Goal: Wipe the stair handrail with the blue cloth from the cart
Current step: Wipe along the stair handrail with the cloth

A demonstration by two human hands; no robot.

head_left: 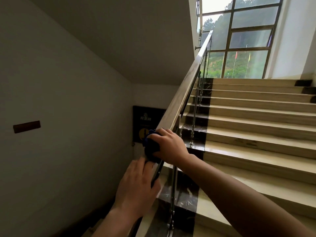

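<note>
So the handrail point(184, 86) runs long-ways from near left up to far right, toward the window. Right hand point(168, 145) clutches the bunched blue cloth point(151, 147) on it. Left hand point(136, 183) lies on the rail just nearer, too blurry to tell if it's gripping.

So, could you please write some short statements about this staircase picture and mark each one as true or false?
1. The right hand holds a dark blue cloth against the pale stair handrail. True.
2. The left hand holds the cloth. False: it rests on the handrail below the cloth, nearer to the person.
3. The cloth is at the upper end of the handrail, beside the window. False: it is on the lower stretch, close to the person.
4. A large gridded window stands above the beige stone steps. True.
</note>
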